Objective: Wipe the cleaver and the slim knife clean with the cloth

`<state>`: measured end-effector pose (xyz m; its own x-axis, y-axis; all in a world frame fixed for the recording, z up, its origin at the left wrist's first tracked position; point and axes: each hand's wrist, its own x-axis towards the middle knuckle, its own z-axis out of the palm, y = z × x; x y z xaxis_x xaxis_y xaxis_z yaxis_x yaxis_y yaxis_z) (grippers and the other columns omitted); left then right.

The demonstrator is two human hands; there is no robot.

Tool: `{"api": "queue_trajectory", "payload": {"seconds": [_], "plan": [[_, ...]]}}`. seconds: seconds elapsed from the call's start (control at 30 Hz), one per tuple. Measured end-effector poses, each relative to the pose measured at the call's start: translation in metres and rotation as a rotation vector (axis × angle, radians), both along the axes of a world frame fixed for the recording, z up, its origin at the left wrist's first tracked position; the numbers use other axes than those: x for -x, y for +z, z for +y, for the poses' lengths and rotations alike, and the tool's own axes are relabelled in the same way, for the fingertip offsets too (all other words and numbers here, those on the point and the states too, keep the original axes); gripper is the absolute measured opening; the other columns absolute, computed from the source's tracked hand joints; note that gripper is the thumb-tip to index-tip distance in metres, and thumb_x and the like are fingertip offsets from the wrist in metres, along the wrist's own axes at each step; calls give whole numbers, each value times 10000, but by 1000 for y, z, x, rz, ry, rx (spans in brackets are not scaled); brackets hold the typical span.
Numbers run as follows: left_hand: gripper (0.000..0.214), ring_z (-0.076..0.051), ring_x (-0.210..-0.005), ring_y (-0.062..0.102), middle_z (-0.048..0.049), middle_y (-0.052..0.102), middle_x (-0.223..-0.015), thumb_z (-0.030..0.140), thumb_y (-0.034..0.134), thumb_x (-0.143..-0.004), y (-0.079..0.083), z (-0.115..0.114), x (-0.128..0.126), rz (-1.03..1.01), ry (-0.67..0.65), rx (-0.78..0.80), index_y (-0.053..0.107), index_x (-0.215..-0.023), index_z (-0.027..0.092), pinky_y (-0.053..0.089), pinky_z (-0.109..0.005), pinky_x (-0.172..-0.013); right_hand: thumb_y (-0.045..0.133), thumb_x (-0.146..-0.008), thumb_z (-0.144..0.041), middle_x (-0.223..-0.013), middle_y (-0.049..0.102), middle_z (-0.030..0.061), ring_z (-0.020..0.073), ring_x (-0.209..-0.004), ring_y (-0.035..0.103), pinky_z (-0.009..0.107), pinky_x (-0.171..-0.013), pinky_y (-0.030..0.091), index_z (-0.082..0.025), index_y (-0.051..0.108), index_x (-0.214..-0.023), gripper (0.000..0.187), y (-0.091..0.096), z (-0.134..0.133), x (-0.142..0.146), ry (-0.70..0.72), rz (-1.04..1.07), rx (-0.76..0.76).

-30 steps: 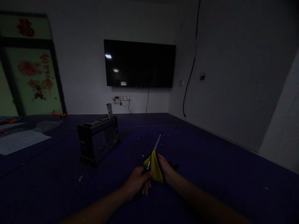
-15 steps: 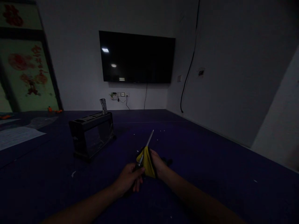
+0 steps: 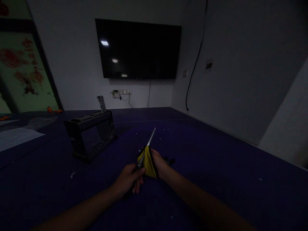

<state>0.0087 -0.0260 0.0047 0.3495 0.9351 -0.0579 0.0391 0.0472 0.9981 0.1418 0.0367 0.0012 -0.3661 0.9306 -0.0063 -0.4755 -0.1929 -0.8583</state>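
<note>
My left hand (image 3: 127, 179) is closed round the dark handle of a knife (image 3: 150, 141), whose thin bright blade points up and away over the purple table (image 3: 216, 166). My right hand (image 3: 160, 163) is closed on a yellow cloth (image 3: 147, 163) folded around the lower part of the blade. Both hands meet above the middle of the table. The light is dim and the fingers are partly hidden by the cloth.
A black knife block (image 3: 90, 133) stands to the left with one handle (image 3: 101, 104) sticking up from it. Papers (image 3: 16, 136) lie at the far left. A dark wall screen (image 3: 138, 49) hangs behind, with a cable (image 3: 192, 73) on the right wall.
My hands, the knife and the cloth keep the same grip. The camera has shifted, so everything sits a little further left and higher in the picture.
</note>
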Motion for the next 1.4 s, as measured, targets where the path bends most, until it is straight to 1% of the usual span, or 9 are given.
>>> {"api": "queue_trajectory", "payload": {"seconds": [0.13, 0.27, 0.43, 0.53, 0.77, 1.0, 1.2, 1.3, 1.4], "plan": [[407, -73, -256, 415, 25, 496, -357, 528, 530, -707, -7, 6, -1, -23, -14, 6, 466, -568, 150, 231, -171, -284, 644, -698, -347, -626, 654, 20, 168, -553, 614, 258, -530, 462, -159, 600, -839, 239, -2, 2, -2, -33, 6, 9], [429, -79, -258, 416, 22, 484, -348, 544, 514, -708, -13, 11, -3, -18, -31, -8, 462, -556, 147, 235, -177, -289, 622, -713, -359, -609, 648, 20, 167, -537, 612, 264, -530, 463, -158, 598, -792, 218, -2, 2, -3, -45, -5, 13], [423, -98, -290, 462, 24, 523, -410, 562, 544, -671, -15, 12, -6, -61, -19, -20, 463, -651, 147, 266, -186, -299, 617, -714, -355, -601, 642, 22, 173, -543, 611, 270, -536, 461, -162, 596, -767, 202, 0, 1, -4, -60, -18, 17], [423, -106, -305, 484, 16, 553, -456, 555, 557, -662, -17, 13, -7, -72, -19, -11, 463, -707, 145, 282, -190, -304, 626, -704, -340, -586, 631, 11, 170, -518, 601, 274, -524, 457, -169, 592, -771, 187, 1, -2, -5, -75, -21, 21], [441, -106, -288, 469, 39, 530, -447, 560, 556, -654, -23, 14, -10, -89, -49, 1, 455, -767, 146, 290, -197, -292, 649, -690, -347, -610, 644, 17, 188, -563, 620, 289, -549, 462, -179, 588, -849, 239, 1, -11, -10, -145, -18, 50], [449, -93, -288, 459, 37, 535, -480, 563, 558, -640, -24, 11, -9, -93, -31, 36, 437, -776, 153, 289, -190, -285, 666, -666, -368, -669, 668, 41, 198, -586, 630, 305, -574, 474, -178, 591, -887, 301, 3, -12, -12, -120, -22, 84], [470, -99, -293, 462, 29, 530, -487, 593, 537, -637, -27, 14, -10, -87, -51, 9, 427, -758, 152, 296, -199, -283, 669, -661, -382, -657, 665, 37, 196, -581, 627, 298, -561, 471, -176, 598, -872, 304, 2, -11, -12, -114, -27, 60], [475, -104, -297, 468, 37, 532, -490, 590, 527, -647, -26, 14, -12, -73, -43, 21, 414, -799, 154, 306, -201, -287, 651, -681, -371, -655, 662, 34, 196, -578, 626, 291, -542, 464, -174, 593, -906, 304, 5, -12, -12, -78, -61, 42], [460, -98, -309, 479, 38, 541, -506, 580, 516, -666, -25, 13, -12, -77, -31, 9, 411, -812, 156, 307, -193, -300, 686, -647, -324, -657, 660, 32, 185, -574, 622, 273, -531, 456, -169, 594, -898, 310, 8, -14, -11, -41, -80, -4]]}}
